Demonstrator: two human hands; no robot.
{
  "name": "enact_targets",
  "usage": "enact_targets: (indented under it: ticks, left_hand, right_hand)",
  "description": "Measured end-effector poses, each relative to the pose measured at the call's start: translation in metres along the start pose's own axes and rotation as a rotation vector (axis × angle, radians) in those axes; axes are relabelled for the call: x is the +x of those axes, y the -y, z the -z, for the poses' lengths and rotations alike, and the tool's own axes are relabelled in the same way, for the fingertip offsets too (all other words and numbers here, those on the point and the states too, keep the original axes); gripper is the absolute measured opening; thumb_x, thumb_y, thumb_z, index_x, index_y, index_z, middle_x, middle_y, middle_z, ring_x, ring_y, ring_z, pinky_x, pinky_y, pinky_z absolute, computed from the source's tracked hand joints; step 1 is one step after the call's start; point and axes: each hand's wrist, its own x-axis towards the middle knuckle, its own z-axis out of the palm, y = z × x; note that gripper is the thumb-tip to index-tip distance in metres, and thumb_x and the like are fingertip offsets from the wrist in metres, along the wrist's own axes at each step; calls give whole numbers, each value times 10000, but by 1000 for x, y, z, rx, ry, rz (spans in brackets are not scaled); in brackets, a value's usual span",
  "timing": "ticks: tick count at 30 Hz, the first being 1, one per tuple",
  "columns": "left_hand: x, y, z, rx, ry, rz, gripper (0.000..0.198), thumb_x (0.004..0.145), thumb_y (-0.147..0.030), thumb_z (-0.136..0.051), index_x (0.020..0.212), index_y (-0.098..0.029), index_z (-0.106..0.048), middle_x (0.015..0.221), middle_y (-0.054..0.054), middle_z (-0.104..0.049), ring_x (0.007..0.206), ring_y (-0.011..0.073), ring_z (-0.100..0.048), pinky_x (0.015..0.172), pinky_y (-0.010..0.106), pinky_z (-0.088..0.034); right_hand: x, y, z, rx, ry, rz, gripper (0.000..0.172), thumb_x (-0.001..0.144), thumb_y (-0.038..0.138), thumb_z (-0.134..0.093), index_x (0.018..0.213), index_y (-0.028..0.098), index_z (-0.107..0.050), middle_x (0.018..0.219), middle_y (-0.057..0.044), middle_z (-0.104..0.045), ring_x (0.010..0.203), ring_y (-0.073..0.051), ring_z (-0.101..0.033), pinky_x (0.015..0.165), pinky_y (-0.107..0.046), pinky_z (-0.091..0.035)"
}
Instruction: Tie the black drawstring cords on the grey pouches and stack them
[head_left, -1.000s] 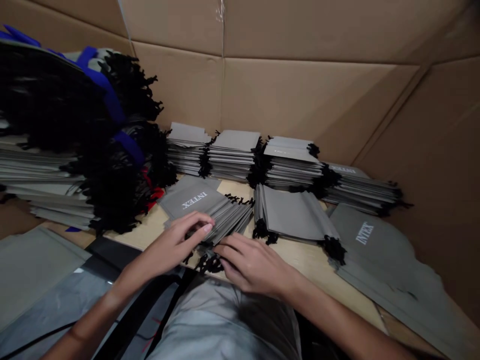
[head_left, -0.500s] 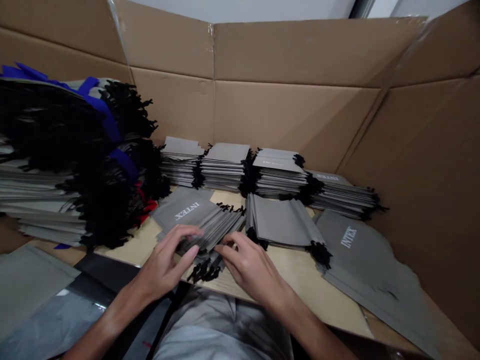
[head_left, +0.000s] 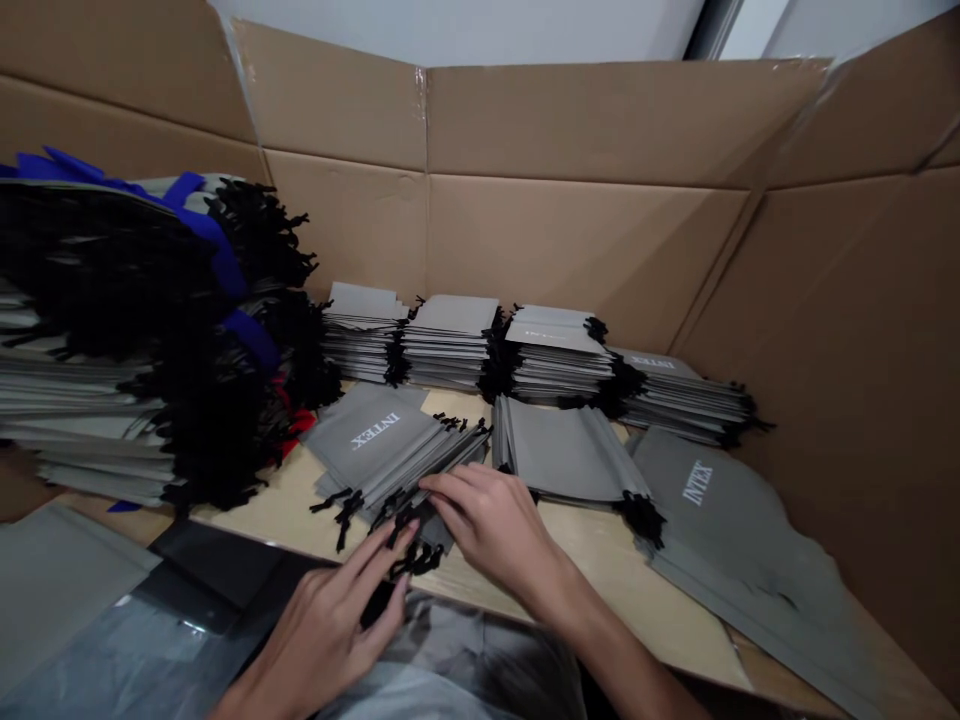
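Observation:
A fanned pile of grey drawstring bags (head_left: 409,460) with black cords lies on the board in front of me, the top one printed INTEX. My right hand (head_left: 491,520) bends over the pile's right side, thumb and fingers closed on a bag's edge. Lower down, at the near edge, my left hand (head_left: 337,610) has its fingertips around the black drawstring cords (head_left: 405,530); its thumb sits just below them. The exact grip of those fingertips is partly hidden. Right of my hands lies another bundle of grey bags (head_left: 570,450), cords toward me.
Neat stacks of grey bags (head_left: 454,345) line the back by the cardboard wall (head_left: 585,230). At the left rises a tall pile with black cords (head_left: 112,270) and a blue strap (head_left: 221,250). A larger grey INTEX sheet (head_left: 750,540) lies right. Clear plastic (head_left: 142,640) is lower left.
My left hand has come down and nearer to me, from above the pile to the cords at its near edge. My right hand has shifted slightly; more cord ends show at the left.

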Motion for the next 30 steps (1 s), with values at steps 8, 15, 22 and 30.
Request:
enact_targets:
  ticks: [8, 15, 22, 30]
  left_hand:
    - [0, -6, 9, -59, 28, 81, 466, 1050, -250, -587, 1514, -210, -576, 1297, 83, -869, 948, 228, -899, 730, 244, -694]
    - [-3, 0, 15, -192, 64, 98, 425, 1002, -305, -727, 1414, -265, -634, 1332, 54, -861, 1090, 234, -879, 882, 240, -694]
    - [-3, 6, 22, -320, 205, 165, 273, 1121, -231, -545, 1329, -282, -715, 1480, 72, -797, 1196, 211, -847, 979, 237, -669]
    - [8, 14, 33, -295, 277, 84, 212, 1097, -289, -633, 1262, -294, -767, 1434, 54, -824, 1120, 209, -872, 872, 211, -682]
  right_hand:
    - [-11, -4, -4, 51, 75, -49, 235, 1110, 184, -656, 1270, 258, -813, 1120, -25, -850, 1019, -233, -762, 889, -321, -545]
    - [-19, -6, 4, 75, 143, -64, 336, 1116, 166, -629, 1418, 238, -758, 1195, -47, -834, 1097, -243, -722, 967, -344, -552]
    - [-31, 12, 11, -90, 109, -79, 306, 1115, 163, -586, 1377, 210, -738, 1134, -87, -792, 1040, -272, -733, 855, -368, -560]
    - [-53, 38, -18, 90, 124, -50, 246, 1084, 179, -651, 1287, 297, -726, 1117, -15, -770, 1007, -204, -755, 799, -300, -529]
